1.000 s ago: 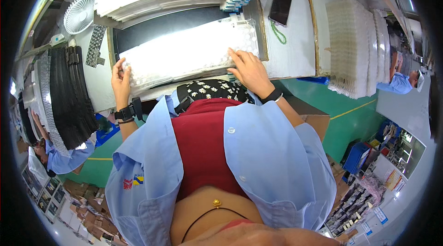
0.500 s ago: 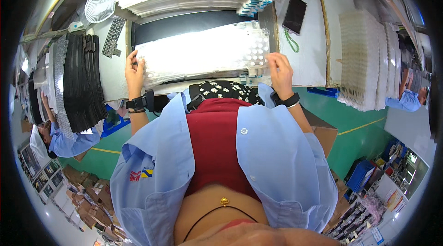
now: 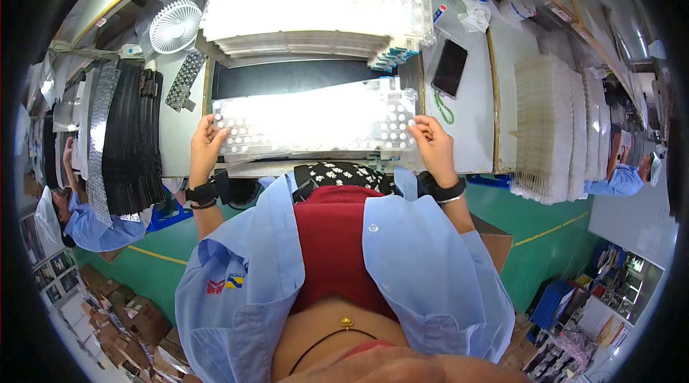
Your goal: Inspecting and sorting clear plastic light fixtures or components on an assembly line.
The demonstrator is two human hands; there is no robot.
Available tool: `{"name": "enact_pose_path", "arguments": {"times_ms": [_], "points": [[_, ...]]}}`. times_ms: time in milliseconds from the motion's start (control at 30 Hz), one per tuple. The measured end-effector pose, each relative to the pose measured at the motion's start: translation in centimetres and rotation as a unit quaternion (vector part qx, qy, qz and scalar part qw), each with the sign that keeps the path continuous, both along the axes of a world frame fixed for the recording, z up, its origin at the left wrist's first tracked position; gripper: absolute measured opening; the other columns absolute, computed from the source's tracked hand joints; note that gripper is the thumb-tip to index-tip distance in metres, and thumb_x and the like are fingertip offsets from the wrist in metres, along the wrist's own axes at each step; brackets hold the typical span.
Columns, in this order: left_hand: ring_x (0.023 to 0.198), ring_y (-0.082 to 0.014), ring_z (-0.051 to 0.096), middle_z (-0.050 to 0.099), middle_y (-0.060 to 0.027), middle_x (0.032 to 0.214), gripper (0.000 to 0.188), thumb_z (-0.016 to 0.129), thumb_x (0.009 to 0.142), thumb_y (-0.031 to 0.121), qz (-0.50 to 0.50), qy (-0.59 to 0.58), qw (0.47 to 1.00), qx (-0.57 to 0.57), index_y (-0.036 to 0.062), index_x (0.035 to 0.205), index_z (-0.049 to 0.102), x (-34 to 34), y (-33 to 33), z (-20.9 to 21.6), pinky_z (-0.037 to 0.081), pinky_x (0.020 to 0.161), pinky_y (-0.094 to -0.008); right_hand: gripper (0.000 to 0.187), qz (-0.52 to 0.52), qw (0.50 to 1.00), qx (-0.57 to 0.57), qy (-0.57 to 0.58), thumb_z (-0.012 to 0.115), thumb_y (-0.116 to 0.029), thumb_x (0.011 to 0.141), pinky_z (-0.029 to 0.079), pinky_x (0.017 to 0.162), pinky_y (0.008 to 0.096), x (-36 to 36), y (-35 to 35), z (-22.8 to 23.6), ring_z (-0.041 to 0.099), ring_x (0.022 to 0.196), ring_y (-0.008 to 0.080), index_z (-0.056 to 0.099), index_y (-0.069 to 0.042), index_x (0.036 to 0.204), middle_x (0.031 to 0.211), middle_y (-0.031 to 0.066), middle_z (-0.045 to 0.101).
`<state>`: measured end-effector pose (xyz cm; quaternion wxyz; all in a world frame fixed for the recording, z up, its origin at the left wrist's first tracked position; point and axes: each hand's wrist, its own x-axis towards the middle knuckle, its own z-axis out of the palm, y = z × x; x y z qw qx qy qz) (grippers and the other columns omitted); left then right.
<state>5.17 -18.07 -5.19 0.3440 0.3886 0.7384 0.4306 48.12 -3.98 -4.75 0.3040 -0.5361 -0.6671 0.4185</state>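
Gripping left end of tray [image 3: 308,123] with left hand [image 3: 207,145], thumb and fingers closed on edge. Pinching right end likewise with right hand [image 3: 435,142]. Located on near side of stack [image 3: 316,15], with dark strip [image 3: 287,80] between.

Your scene is brightly lit, yet the clear panel [image 3: 308,121] between your left hand [image 3: 207,145] and right hand [image 3: 435,145] glares pure white across its middle, keeping detail only toward its dotted ends. The panel stack [image 3: 316,6] beyond washes out on top too, while its front side falls greyer. Your fingers look fairly sharp. The fisheye bows the pale stack [image 3: 545,124] at your right, and all 4 corners go black.
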Motion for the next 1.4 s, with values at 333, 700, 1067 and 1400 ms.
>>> {"name": "enact_pose_path", "arguments": {"times_ms": [333,700,1067,1400], "points": [[0.073,-0.0059,0.054,0.06,-0.003,0.087,0.029,0.056,0.084,0.004,-0.021,-0.067,0.997,0.033,-0.0011,0.111,0.048,-0.7,2.2,1.5,0.042,0.062,-0.0175,0.041,0.044,0.983,-0.14,0.106,0.058,-0.004,0.083,0.04,0.055,0.017,1.3,2.7,-0.6,0.051,0.064,0.0037,0.045,0.001,0.121,0.076,0.0013,0.061],[0.086,-0.0099,0.057,0.06,-0.0074,0.097,0.032,0.052,0.086,0.003,0.034,-0.139,0.989,0.042,-0.0035,0.117,0.045,-2.1,1.0,-1.4,0.045,0.076,-0.0207,0.029,0.026,0.958,-0.219,0.184,0.058,-0.005,0.083,0.047,0.067,0.0207,0.6,2.5,-1.4,0.059,0.074,0.0086,0.052,0.004,0.11,0.082,0.0048,0.063],[0.092,-0.0134,0.055,0.059,-0.0065,0.102,0.015,0.051,0.083,0.002,-0.008,0.043,0.994,0.097,0.0011,0.093,0.062,-2.9,-0.3,-4.3,0.043,0.083,-0.0251,0.023,0.034,0.982,-0.1,0.155,0.055,-0.001,0.084,0.041,0.062,0.017,1.3,3.7,-4.1,0.053,0.075,0.0064,0.058,-0.004,0.106,0.091,0.0031,0.06],[0.062,-0.0048,0.049,0.056,0.0004,0.074,0.05,0.061,0.078,0.001,0.109,-0.221,0.951,0.185,0.0035,0.125,0.043,1.8,0.6,3.3,0.039,0.056,-0.0173,0.061,-0.012,0.898,-0.198,0.392,0.065,-0.001,0.074,0.045,0.055,0.0239,-2.9,1.6,6.3,0.056,0.066,0.0089,0.036,-0.001,0.127,0.074,0.0066,0.061]]}}
